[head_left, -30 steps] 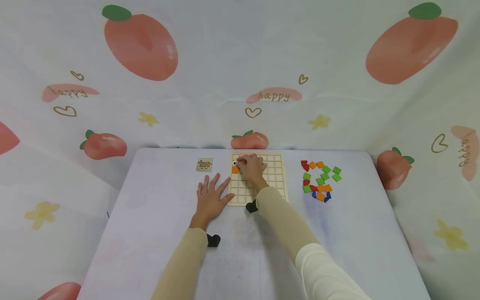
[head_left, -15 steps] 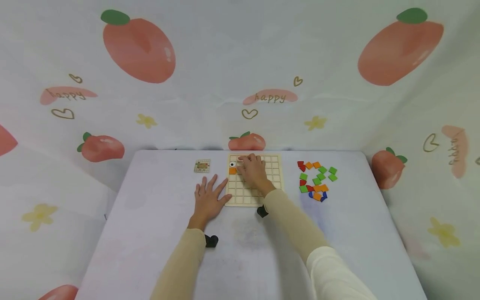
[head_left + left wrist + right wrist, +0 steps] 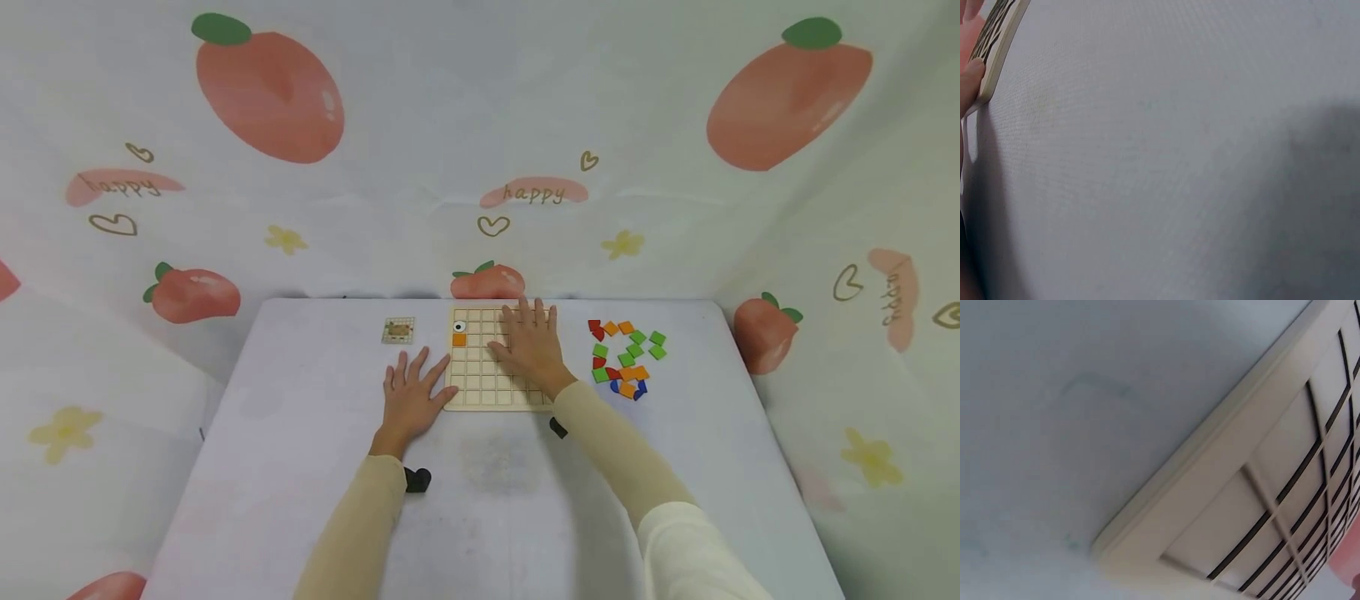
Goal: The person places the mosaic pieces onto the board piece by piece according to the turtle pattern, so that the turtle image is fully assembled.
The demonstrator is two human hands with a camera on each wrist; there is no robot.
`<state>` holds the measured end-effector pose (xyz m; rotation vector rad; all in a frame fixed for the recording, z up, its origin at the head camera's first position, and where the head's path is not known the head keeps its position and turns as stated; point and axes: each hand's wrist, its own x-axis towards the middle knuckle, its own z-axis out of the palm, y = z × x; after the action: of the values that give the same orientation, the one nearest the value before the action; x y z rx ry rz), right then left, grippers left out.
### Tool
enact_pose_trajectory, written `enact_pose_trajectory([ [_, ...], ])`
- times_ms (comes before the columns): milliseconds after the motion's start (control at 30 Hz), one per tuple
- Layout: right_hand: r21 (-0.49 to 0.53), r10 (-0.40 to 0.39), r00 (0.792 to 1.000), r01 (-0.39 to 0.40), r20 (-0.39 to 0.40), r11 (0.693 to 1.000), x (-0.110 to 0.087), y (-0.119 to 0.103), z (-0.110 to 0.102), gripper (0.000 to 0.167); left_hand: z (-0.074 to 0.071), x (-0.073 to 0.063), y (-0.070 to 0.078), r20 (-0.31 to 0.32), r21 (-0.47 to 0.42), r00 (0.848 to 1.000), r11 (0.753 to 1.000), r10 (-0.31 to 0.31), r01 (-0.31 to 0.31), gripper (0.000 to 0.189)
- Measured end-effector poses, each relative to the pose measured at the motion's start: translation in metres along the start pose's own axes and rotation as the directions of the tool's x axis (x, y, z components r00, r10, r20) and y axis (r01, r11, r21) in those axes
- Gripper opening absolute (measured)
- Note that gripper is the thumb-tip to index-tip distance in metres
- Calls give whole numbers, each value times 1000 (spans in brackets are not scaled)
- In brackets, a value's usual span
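A pale wooden grid board (image 3: 480, 383) lies on the table in the head view. In its upper left cells sit a white tile with a black eye dot (image 3: 459, 327) and, just below, an orange square tile (image 3: 458, 340). My left hand (image 3: 408, 408) lies with fingers spread beside the board's left edge; the left wrist view shows the thumb (image 3: 971, 81) touching the board near a corner. Over the right half of the board is my right hand (image 3: 534, 343), fingers spread and holding nothing. It hides several cells there.
A small patterned card (image 3: 398, 330) lies left of the board. To the right are loose tiles: green squares (image 3: 657, 338), orange squares (image 3: 626, 328), red pieces (image 3: 599, 363) and blue pieces (image 3: 640, 390). A printed cloth (image 3: 375, 167) hangs behind the table.
My right hand has come away from the eye tile, moved right across the board, and its fingers have straightened. The eye tile stays in its cell. My left hand keeps its place beside the board.
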<state>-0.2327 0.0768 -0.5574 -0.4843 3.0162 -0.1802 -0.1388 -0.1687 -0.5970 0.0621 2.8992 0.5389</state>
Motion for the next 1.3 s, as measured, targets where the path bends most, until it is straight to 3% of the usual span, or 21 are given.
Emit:
enact_pose_trajectory([
  [900, 63, 177, 984, -177, 10, 982, -33, 100, 0, 90, -2, -1, 2, -9, -17, 1000, 1000, -4, 4, 67],
  [1100, 117, 240, 969, -246, 67, 962, -37, 124, 5, 86, -1, -3, 2, -12, -23, 1000, 1000, -4, 4, 67],
  [1300, 171, 250, 967, -253, 40, 952, -40, 138, 1, 77, -3, -5, 3, -16, -32, 1000, 999, -2, 1, 66],
])
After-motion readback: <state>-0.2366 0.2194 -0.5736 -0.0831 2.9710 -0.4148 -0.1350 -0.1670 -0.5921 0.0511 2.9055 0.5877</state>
